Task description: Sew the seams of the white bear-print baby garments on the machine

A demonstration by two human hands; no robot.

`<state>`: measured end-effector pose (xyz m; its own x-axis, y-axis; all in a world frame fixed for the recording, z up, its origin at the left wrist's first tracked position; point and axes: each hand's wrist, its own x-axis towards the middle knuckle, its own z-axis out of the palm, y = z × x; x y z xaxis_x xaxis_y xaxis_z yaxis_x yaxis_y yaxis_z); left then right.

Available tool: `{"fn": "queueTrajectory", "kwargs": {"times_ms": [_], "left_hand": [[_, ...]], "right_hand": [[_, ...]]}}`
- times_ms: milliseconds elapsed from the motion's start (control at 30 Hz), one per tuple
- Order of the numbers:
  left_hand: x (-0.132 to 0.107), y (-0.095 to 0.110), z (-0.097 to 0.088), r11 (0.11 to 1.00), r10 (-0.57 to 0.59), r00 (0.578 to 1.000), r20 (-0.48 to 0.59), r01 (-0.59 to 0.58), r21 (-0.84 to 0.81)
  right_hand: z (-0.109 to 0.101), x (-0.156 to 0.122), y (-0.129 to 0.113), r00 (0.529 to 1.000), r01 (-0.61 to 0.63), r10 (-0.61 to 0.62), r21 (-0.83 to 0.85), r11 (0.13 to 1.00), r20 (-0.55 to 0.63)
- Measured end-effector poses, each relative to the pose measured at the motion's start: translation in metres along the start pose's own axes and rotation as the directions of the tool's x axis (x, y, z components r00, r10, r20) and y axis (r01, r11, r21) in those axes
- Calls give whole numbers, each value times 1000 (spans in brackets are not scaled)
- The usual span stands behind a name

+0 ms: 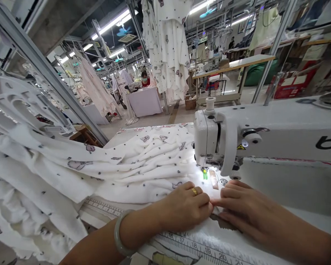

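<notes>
Cloth (143,175): white, dark-dotted, rumpled; probably light, limp; best pinched near edge.
Left hand (185,206): fingers curled, grip hidden.
Right hand (244,206): fingers loosely extended, hold unclear.

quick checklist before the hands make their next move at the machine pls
1. Hands apart from the green foot: ok, the left hand and right hand are both on its near side, with the green foot uncovered.
2. Work area lit: ok, bright light falls under the head of the sewing machine.
3. Printed fabric smooth: not ok, it lies in folds left of the machine.
4. Bangle away from the foot: ok, it sits on the left wrist.
5. Grip on the cloth: cannot tell, the fingers hide it.
</notes>
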<state>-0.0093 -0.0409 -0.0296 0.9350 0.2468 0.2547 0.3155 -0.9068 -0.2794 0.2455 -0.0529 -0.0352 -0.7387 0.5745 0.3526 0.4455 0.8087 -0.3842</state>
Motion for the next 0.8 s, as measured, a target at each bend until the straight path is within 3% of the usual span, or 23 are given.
{"fn": "queueTrajectory", "kwargs": {"times_ms": [200,533,800], "left_hand": [[-2,-6,6,997,-61,995,85,64,-41],[9,-28,9,977,-173,967,185,193,-94],[11,-35,15,958,-216,946,243,253,-135]], "right_hand": [[2,1,8,1000,-13,12,-90,996,-8],[10,0,16,975,-37,-47,-369,929,-218],[9,1,19,972,-30,-65,-392,920,-226]]}}
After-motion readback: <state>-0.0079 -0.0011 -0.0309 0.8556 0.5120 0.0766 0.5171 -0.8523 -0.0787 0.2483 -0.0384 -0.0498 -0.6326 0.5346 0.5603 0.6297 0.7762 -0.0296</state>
